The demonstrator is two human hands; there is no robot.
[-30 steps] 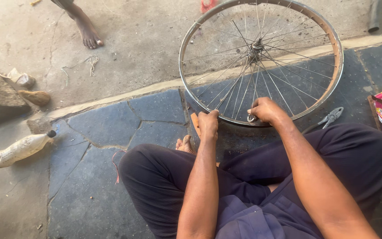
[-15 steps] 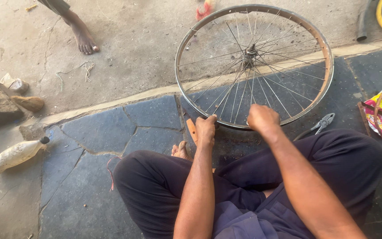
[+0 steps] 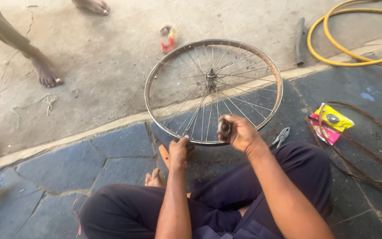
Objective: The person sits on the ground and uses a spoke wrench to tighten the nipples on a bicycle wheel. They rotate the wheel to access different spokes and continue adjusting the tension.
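i count: one spoked bicycle wheel (image 3: 213, 90); two hands at its near rim, my left hand (image 3: 180, 152) and my right hand (image 3: 239, 132); one small metal tool (image 3: 224, 128) in the right; one pair of pliers (image 3: 280, 136); one yellow hose (image 3: 354, 31); one dark tube piece (image 3: 299, 35); one yellow and pink packet (image 3: 331, 121); one rusty wire hoop (image 3: 368, 146); one red object (image 3: 169, 39); two bare feet of other people (image 3: 45, 71), (image 3: 91, 5)

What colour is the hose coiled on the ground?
Yellow hose, clearest in the head view, top right.
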